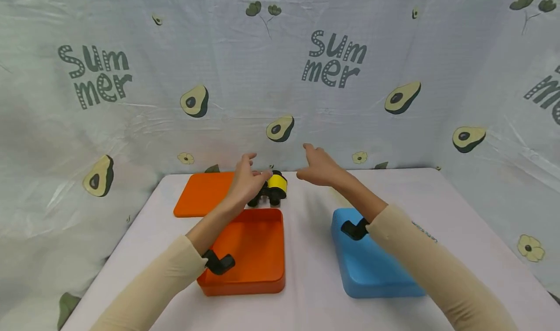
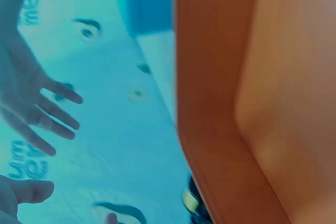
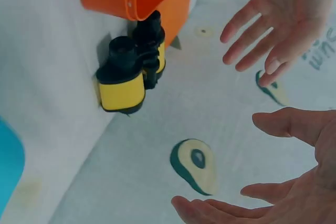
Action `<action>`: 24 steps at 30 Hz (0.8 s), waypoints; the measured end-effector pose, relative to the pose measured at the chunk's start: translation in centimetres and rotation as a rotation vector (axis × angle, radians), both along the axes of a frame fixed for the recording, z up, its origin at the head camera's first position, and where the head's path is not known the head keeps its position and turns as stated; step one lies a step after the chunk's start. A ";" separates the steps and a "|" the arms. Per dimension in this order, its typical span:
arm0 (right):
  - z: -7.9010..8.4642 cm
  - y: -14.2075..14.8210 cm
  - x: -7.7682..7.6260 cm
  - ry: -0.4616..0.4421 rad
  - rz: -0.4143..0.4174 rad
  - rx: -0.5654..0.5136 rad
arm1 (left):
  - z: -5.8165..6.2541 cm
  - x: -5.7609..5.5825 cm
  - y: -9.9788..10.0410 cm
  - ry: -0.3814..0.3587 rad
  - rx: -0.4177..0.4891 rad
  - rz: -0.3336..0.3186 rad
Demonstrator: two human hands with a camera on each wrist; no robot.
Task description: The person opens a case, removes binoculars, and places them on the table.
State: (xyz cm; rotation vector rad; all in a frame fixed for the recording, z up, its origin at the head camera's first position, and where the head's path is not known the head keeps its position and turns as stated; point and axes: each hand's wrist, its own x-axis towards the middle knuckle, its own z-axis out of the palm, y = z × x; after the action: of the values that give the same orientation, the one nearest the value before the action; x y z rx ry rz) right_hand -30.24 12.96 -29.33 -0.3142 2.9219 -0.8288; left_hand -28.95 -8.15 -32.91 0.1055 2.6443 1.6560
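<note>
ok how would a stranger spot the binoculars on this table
On the pale table, find the open orange box. Just past its far edge, right of a flat orange panel, sit black binoculars with yellow bands, unlike their plain orange neighbours.

Blocked just behind the orange box (image 1: pixel 251 288), apparently, by binoculars (image 1: pixel 276 186); passable to its right, up to the blue box (image 1: pixel 376 269).

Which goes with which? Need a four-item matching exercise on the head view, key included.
1. Binoculars
2. Blue box
3. Orange box
4. Right hand

A. Open-topped, partly hidden by the left forearm
B. In the air, holding nothing
C. Yellow and black
D. Partly hidden by the right sleeve

Pairs: 1-C, 2-D, 3-A, 4-B
</note>
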 end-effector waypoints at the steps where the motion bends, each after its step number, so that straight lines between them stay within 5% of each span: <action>1: 0.1 0.5 0.6 0.010 0.005 0.001 | 0.1 0.5 0.1 0.003 0.012 -0.008; 16: 0.3 10.3 9.6 0.068 0.037 -0.166 | -0.2 6.7 2.0 -0.006 0.246 -0.134; 24: -2.1 14.5 11.6 0.100 0.020 -0.203 | -1.3 9.0 3.7 -0.025 0.303 -0.182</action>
State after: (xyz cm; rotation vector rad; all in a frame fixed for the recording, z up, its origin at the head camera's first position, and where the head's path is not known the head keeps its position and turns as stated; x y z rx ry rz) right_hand -18.62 27.50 -31.46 -0.4108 2.9227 -1.1419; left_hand -19.97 -4.50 -34.24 0.3162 2.2682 1.9617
